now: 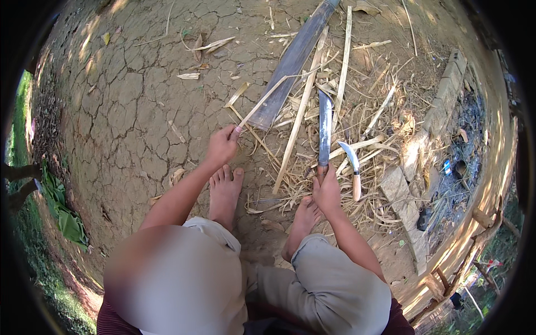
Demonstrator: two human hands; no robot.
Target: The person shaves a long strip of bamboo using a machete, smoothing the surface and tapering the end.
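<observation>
My left hand (pixel 223 147) is closed, pinching one end of a thin pale strip (pixel 261 104) that looks like split bamboo or cane. The strip runs up and away to the right, bending over a dark weathered plank (pixel 290 72) on the ground. In my right hand (pixel 328 192) is the handle of a machete (pixel 325 125), its long blade pointing away from me over loose strips. Just right of that hand lies a sickle (pixel 356 181) with a curved blade and a light wooden handle, not held.
Shavings (pixel 368 167) and longer pale strips (pixel 344 56) litter the cracked earth (pixel 128 111) ahead and right. Flat blocks (pixel 402 209) edge a dark ashy patch (pixel 474 134) at the right. Green leaves (pixel 64 209) lie far left. My bare feet (pixel 225 195) stand between my hands.
</observation>
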